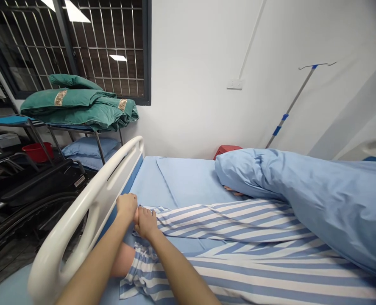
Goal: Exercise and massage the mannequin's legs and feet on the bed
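My left hand [126, 205] is closed around the far foot of a figure lying on the bed, close to the footboard. Just right of it, my right hand [146, 222] wraps the ankle of the same leg, at the cuff of the striped trousers [213, 218]. My hands hide most of that foot. Below my forearms, the near foot [123, 259] rests on the blue sheet [181, 178], partly covered by my left arm. A blue quilt [318, 199] covers the upper legs, and fingers [234, 191] show under its edge.
A cream footboard [89, 212] stands at the left end of the bed. Beyond it are a wheelchair [44, 186], folded green quilts [82, 103] on a rack, blue pillows [89, 148] and a red bucket [38, 151]. An IV pole [291, 106] leans behind the bed.
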### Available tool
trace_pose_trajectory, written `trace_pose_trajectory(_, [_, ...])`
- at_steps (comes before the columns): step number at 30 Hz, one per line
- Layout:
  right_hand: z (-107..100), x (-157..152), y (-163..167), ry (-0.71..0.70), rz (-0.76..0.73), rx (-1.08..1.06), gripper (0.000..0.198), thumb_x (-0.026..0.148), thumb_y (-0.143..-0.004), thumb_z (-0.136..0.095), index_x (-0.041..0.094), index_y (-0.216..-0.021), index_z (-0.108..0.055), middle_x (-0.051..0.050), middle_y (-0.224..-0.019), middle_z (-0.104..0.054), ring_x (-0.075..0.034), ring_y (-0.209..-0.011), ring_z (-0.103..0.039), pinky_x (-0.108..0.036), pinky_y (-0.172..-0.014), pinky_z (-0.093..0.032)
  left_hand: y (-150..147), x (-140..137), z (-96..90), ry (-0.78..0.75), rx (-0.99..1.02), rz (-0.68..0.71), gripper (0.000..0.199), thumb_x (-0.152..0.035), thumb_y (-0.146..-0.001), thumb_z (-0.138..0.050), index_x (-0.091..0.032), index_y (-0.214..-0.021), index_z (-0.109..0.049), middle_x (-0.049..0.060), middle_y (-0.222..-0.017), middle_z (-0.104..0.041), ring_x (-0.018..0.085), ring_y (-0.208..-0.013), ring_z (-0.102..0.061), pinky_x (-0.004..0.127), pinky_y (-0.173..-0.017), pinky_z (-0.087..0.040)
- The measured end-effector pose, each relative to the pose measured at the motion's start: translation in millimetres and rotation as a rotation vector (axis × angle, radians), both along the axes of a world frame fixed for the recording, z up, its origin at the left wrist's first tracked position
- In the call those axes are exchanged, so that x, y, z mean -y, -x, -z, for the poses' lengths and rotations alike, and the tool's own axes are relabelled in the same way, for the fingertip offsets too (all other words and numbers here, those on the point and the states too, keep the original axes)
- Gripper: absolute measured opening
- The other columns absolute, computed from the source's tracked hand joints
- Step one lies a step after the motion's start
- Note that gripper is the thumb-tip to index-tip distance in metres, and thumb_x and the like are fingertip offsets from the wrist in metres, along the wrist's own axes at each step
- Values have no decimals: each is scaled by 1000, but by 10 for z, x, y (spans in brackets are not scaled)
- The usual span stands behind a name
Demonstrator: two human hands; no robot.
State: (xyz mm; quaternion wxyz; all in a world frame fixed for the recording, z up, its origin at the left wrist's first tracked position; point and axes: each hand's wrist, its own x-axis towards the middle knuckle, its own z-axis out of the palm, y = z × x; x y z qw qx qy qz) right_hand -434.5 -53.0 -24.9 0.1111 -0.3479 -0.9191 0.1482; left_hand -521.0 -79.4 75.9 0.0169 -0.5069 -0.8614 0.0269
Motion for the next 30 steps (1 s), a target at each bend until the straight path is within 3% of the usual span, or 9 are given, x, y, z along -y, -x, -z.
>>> trace_pose_trajectory(13, [-48, -1, -6, 23, 4, 43, 70, 29, -66, -62, 17, -129, -32, -14, -122, -50, -29, -114, -43, -47, -97, -27, 49, -32, 106, -22, -83, -6, 34, -9, -79, -34, -10, -92, -66, 18, -91, -67, 24, -86, -64, 33, -71, -47])
trace_pose_trajectory(16, [-115, -45, 33, -75, -95, 3, 77, 25, -60, -66, 15, -129, -32, -16, -125, -47, -31, -119, -37, -45, -97, -28, 63, -38, 126, -38, -75, -8, 33, -11, -80, -35, -10, -92, -66, 18, -89, -67, 25, -85, -64, 34, -69, -48])
trace_pose_trajectory(19, [-117, -86, 84, -41, -236, -81, 81, 26, -57, -68, 14, -128, -31, -14, -125, -47, -26, -116, -42, -35, -93, -34, 76, -42, 155, -52, -62, -23, 32, -13, -80, -36, -9, -90, -66, 19, -87, -67, 27, -82, -64, 36, -66, -48])
trace_pose_trajectory(23, [-33, -136, 65, 67, -78, 21, 62, 31, -58, -68, 17, -113, -43, -9, -108, -59, -25, -99, -56, -36, -84, -39, 89, -26, 185, -77, -52, -55, 34, -12, -80, -33, -9, -93, -64, 19, -89, -66, 26, -83, -64, 35, -68, -47])
trace_pose_trajectory(27, [0, -204, -78, 25, 9, 195, 70, 36, -46, -78, 16, -107, -50, -12, -104, -61, -28, -99, -56, -39, -88, -35, 65, 45, 158, -116, -14, -96, 33, -19, -80, -36, -8, -100, -59, 18, -86, -66, 26, -83, -63, 36, -70, -46])
trace_pose_trajectory(30, [-13, -229, -170, -24, 39, 234, 69, 32, -47, -78, 16, -108, -52, -14, -107, -60, -28, -104, -53, -39, -92, -31, -53, 153, 96, -296, 14, -205, 37, -25, -77, -41, -8, -109, -52, 18, -95, -62, 28, -88, -60, 40, -73, -45])
